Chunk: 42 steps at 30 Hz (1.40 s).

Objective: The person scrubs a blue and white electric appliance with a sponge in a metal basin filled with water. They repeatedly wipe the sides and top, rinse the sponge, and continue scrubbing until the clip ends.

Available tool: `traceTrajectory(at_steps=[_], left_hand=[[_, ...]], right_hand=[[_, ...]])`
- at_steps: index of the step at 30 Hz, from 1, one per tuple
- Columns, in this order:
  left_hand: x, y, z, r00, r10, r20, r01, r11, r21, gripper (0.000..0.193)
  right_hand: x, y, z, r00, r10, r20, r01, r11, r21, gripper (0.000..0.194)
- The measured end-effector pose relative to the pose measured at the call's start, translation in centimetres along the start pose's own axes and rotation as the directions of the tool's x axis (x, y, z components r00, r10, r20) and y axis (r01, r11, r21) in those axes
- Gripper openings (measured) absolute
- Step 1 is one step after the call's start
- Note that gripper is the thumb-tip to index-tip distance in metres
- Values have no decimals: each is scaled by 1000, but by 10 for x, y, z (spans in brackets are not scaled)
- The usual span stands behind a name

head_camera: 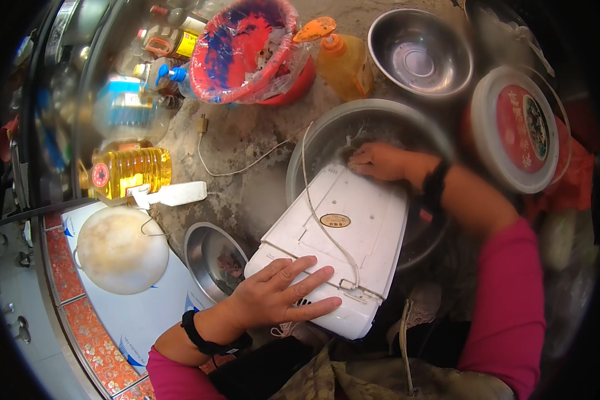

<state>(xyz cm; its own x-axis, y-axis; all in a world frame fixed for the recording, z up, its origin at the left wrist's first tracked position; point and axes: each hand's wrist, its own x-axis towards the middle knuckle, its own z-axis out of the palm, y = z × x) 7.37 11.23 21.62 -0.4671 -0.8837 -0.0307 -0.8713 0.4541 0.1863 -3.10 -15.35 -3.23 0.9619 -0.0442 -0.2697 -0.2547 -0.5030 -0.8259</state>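
Note:
A white plastic appliance (350, 215) with a thin power cord (307, 180) across its face lies tilted, its far end over a large metal basin (305, 145). My left hand (290, 290) holds its near end, fingers spread over the casing and thumb hidden. At the far end, inside the basin, my right hand (382, 161) has its fingers bent around what looks like a grey wad (349, 153), too blurred to name exactly. The cord's plug (202, 123) lies on the stained floor, left of the basin.
Left stand a small metal bowl (205, 245), a pale round lid (122, 250) and an oil bottle (135, 172). Beyond are a red lined bin (247, 55), an orange pump bottle (344, 65) and a steel bowl (420, 55). A lidded bucket (515, 130) stands right.

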Motion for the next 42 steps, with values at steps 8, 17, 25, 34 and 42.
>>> traceTrajectory(at_steps=[8,17,25,34,42], left_hand=[[-1,3,2,999,-23,33,23,1000,-11,41],[-2,-2,0,999,-10,44,11,1000,-9,45],[-2,-2,1,999,11,34,-10,1000,-18,45],[6,-12,-5,997,38,63,-39,999,12,45],[16,-18,-10,997,49,57,-49,999,12,45]], right_hand=[[-101,-85,20,868,-451,-208,496,803,329,40],[-88,-43,8,961,-102,-256,124,990,71,41],[-148,-88,29,895,-336,-292,400,896,193,49],[-168,-102,46,871,-369,-325,443,875,194,51],[-140,-46,33,847,165,-506,-119,985,122,45]])
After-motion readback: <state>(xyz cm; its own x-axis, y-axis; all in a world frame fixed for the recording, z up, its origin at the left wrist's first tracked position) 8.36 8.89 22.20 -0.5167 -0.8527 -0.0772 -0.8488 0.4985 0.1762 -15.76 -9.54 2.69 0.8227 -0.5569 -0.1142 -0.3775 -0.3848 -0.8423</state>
